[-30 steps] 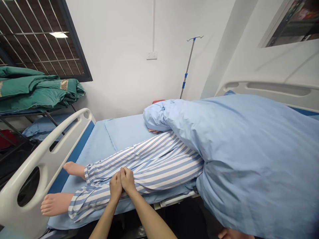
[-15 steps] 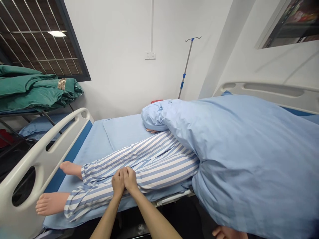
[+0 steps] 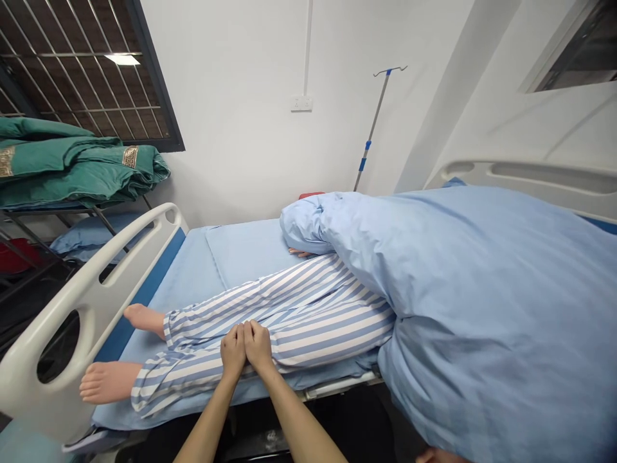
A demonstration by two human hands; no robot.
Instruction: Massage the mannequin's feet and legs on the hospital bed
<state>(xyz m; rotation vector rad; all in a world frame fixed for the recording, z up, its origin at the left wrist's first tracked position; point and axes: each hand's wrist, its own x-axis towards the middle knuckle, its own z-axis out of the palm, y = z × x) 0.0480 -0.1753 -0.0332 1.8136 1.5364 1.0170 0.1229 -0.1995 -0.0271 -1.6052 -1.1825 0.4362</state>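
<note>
A lying figure in blue-and-white striped trousers [image 3: 308, 328] rests on a hospital bed, its bare feet [image 3: 108, 382] towards the left. My left hand [image 3: 233, 352] and my right hand [image 3: 258, 348] lie side by side on the trouser legs near the shins, fingers together and pressed against the cloth. A light blue quilt [image 3: 482, 302] hides the figure's upper body, with only a few fingers showing at its edge [image 3: 299, 253]. A blue sheet [image 3: 250, 251] lies under the legs.
A white bed rail [image 3: 81, 302] runs along the left, and a white headboard [image 3: 530, 173] stands at the right. An IV pole [image 3: 373, 128] stands against the wall. Green folded bedding [image 3: 72, 170] lies on a rack. Another person's hand [image 3: 436, 456] shows at the bottom edge.
The whole view shifts slightly with my head. My hands remain on the same part of the legs, and the figure has not moved.
</note>
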